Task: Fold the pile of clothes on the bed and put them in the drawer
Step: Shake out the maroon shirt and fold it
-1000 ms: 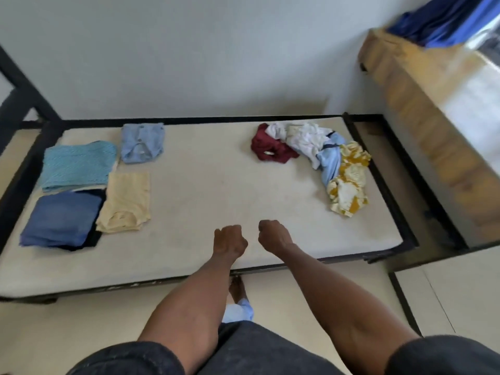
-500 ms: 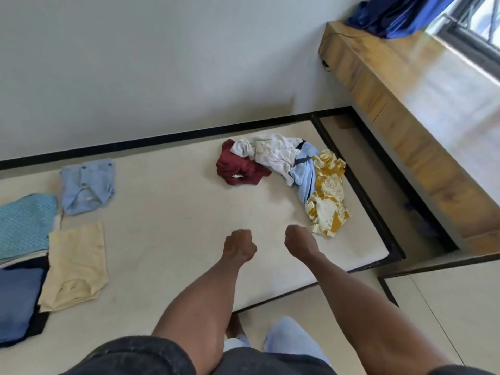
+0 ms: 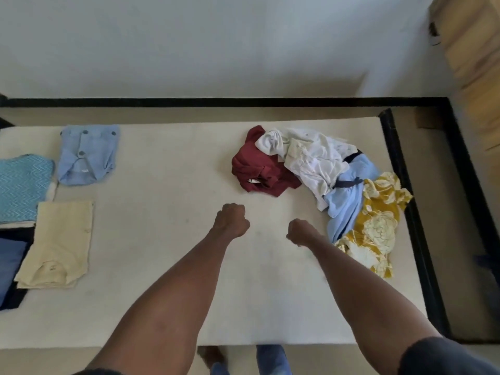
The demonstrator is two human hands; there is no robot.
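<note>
**Empty fists over the bed, loose pile waiting at the right**

We see both arms stretched out over the bed [image 3: 167, 266]. The left hand [image 3: 230, 220] and the right hand [image 3: 301, 232] are each balled up, fingers curled in on themselves and holding nothing, hovering above bare mattress at the centre of the frame.

The unfolded pile [image 3: 324, 182] lies at the centre right, just beyond the right hand. It runs in an arc: a maroon garment [image 3: 257, 171] nearest the middle, a white garment [image 3: 311, 155] draped over its right edge, a pale blue garment [image 3: 346, 201] under that, and a yellow floral garment [image 3: 376, 226] trailing toward the bed's black frame [image 3: 411, 212]. At the left of the frame lie pieces already folded flat: a light blue buttoned piece [image 3: 86, 155], a teal patterned one [image 3: 23, 185], a cream one [image 3: 59, 244] and a dark blue one [image 3: 10, 269] cut off by the edge. No drawer can be made out for certain.

We judge the cloth light, limp and prone to dragging its neighbours, since the pieces overlap. The maroon one sits most free, so we would pinch it at a seam or collar edge and lift it clear before spreading it. The white one looks tangled with a dark strap, so it may snag if pulled hard.
</note>
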